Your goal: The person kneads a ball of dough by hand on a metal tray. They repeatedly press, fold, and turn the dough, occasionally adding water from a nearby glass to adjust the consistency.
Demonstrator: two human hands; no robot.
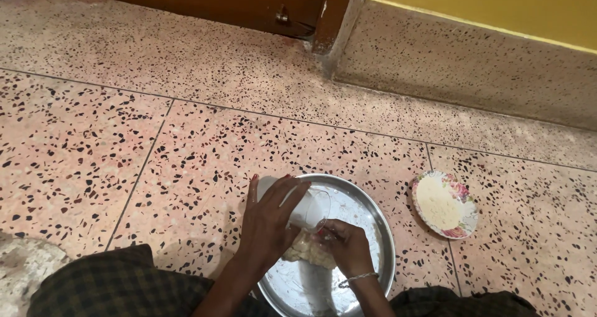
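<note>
A person is sitting on a speckled pink terrazzo floor [186, 143] with a round steel plate [373, 230] lying just in front of their knees. The left hand [268, 220] is wrapping its fingers around a clear glass [308, 206], gripping it from the side and tilting it over the plate, its mouth pointing toward the other hand. The right hand [345, 247] is curling closed over a pale lump of dough [303, 250] that is resting on the plate, the fingers pressing into the top of it; a thin bangle [356, 279] is hanging at that wrist. The dough is sitting near the middle of the plate, partly hidden under both hands, so its full shape cannot be made out. To the right of the steel plate, apart from it, a small flowered plate [463, 195] is lying on the floor, carrying a heap of white flour [437, 204]. Dark checked cloth [112, 286] is covering the person's legs at the bottom edge. At the top, a brown wooden door frame [329, 12] is meeting a yellow wall [485, 6].
</note>
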